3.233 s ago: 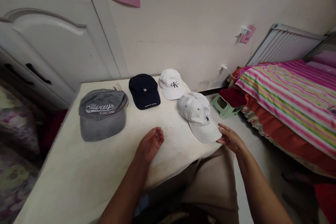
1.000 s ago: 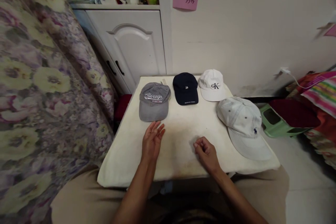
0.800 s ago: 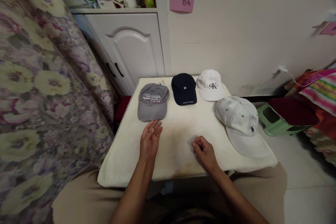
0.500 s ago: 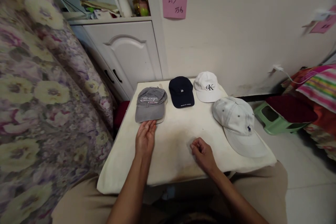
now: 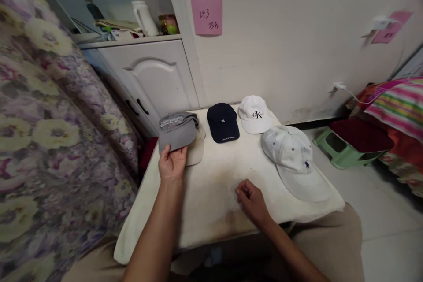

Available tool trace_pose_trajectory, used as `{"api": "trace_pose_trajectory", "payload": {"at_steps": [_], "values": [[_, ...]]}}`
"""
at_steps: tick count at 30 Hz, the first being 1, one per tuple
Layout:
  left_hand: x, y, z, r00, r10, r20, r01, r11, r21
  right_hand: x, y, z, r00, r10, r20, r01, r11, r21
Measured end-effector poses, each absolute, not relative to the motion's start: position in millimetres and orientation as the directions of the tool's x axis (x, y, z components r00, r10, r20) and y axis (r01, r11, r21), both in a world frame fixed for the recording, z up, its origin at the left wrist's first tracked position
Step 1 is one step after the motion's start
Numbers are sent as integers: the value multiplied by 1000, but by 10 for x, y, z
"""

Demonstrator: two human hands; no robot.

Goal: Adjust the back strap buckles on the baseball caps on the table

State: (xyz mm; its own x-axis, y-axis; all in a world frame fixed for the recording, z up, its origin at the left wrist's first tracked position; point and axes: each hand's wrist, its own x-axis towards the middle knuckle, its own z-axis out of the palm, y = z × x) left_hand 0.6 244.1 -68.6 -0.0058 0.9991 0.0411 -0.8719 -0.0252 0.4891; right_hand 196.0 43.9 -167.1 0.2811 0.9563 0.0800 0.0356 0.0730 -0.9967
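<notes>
My left hand (image 5: 172, 163) grips the brim of a grey cap (image 5: 176, 130) and tilts it up off the white table (image 5: 214, 185). A beige cap (image 5: 197, 150) shows underneath it. My right hand (image 5: 251, 198) rests on the table in a loose fist, nothing visible in it. A navy cap (image 5: 223, 122) and a white cap with a black logo (image 5: 253, 113) lie at the table's far edge. A pale cap with a small blue emblem (image 5: 295, 158) lies at the right, its brim near the table's edge.
A white cabinet (image 5: 148, 79) with a shelf of clutter stands behind the table. A floral cover (image 5: 49, 119) fills the left. A green stool (image 5: 343, 147) and a striped bed (image 5: 396, 110) are at the right. A pink note (image 5: 205, 14) hangs on the wall.
My left hand reached forward, took the grey cap's brim and lifted it, uncovering a beige cap. My right hand came away from the pale cap and closed on the table.
</notes>
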Motion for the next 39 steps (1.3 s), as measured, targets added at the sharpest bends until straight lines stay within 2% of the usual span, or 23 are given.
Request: {"api": "trace_pose_trajectory", "payload": {"at_steps": [3, 5, 8, 10, 12, 16, 18, 20, 23, 26, 30, 33, 35, 39], "values": [[66, 2221, -667, 24, 993, 114, -889, -31, 457, 1965, 440, -1675, 271, 961, 57, -23, 65, -998], [100, 1971, -796, 82, 990, 114, -892, 22, 451, 1980, 448, -1678, 257, 966, 35, -88, 60, -994], [158, 1483, -1163, 282, 959, 8, -868, 252, 427, 2021, 502, -1662, 230, 973, 3, -262, 65, -963], [222, 1131, -1420, 421, 902, -94, -822, 423, 382, 2052, 576, -1638, 204, 978, -39, -477, 64, -876], [309, 806, -1604, 484, 853, -196, -781, 522, 343, 2085, 674, -1608, 192, 978, -78, -661, 70, -747], [457, 369, -1695, 505, 811, -296, -753, 581, 309, 2191, 872, -1547, 138, 973, -187, -822, 7, -569], [457, 285, -1669, 534, 795, -287, -742, 603, 293, 2267, 939, -1521, 52, 965, -256, -889, -72, -452], [396, 294, -1647, 591, 764, -260, -714, 645, 273, 2336, 972, -1502, -15, 961, -278, -904, -131, -407], [241, 465, -1639, 623, 742, -250, -690, 671, 271, 2385, 952, -1483, -76, 959, -272, -882, -191, -430], [109, 750, -1613, 563, 784, -262, -718, 621, 314, 2374, 873, -1466, -90, 962, -258, -865, -204, -458], [102, 1117, -1398, 521, 812, -263, -649, 577, 496, 2375, 842, -1418, -73, 977, -201, -816, -174, -550], [204, 1341, -1036, 493, 838, -234, -641, 532, 554, 2456, 955, -1323, -44, 991, -129, -759, -117, -641], [277, 1486, -736, 382, 914, -139, -633, 368, 682, 2547, 1060, -1228, 0, 996, -94, -733, -64, -678], [355, 1757, -283, 275, 959, 71, -612, 118, 782, 2733, 1213, -1061, 116, 993, -19, -624, 58, -779]]}}
